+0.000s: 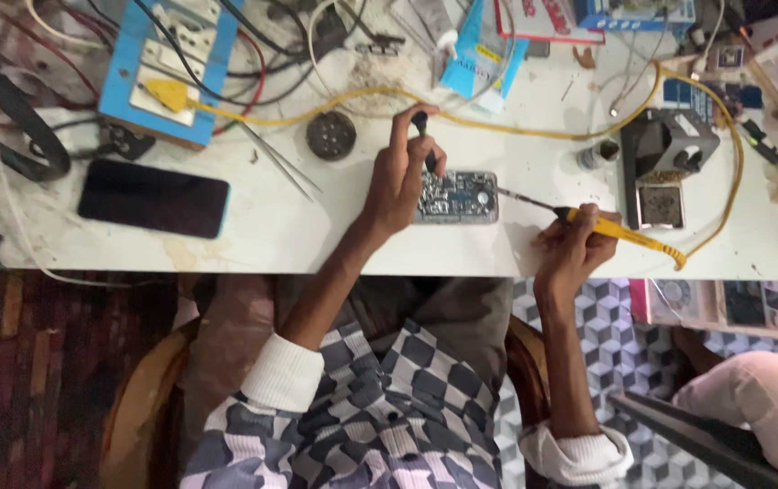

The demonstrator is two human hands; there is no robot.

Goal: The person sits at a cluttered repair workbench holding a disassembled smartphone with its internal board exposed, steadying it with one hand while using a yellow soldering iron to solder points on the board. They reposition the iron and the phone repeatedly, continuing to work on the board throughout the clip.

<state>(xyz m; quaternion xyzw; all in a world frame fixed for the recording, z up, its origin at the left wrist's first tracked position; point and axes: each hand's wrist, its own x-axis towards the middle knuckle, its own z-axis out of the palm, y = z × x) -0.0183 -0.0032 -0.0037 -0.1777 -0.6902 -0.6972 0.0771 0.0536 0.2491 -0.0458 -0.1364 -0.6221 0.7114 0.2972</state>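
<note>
A white, stained work surface (271,231) runs across the upper part of the view, crowded with tangled black, red and white wires. On it near the front edge lies an opened phone with its circuit board bare (458,196). The left hand (400,177) rests on the phone's left end, fingers curled around a thin dark tool held upright. The right hand (572,246) grips a yellow-handled soldering iron (608,228), its metal tip pointing left toward the phone's right end; its yellow cord loops away over the surface. To the left lie a dark phone with a black screen (153,198), a blue-framed power strip (168,68), thin metal tweezers (282,165) and a round dark tin (331,135). Right of the phone stands a black soldering stand (668,158). Below the surface show a checked grey-and-white shirt and a cube-patterned floor (601,340).
</note>
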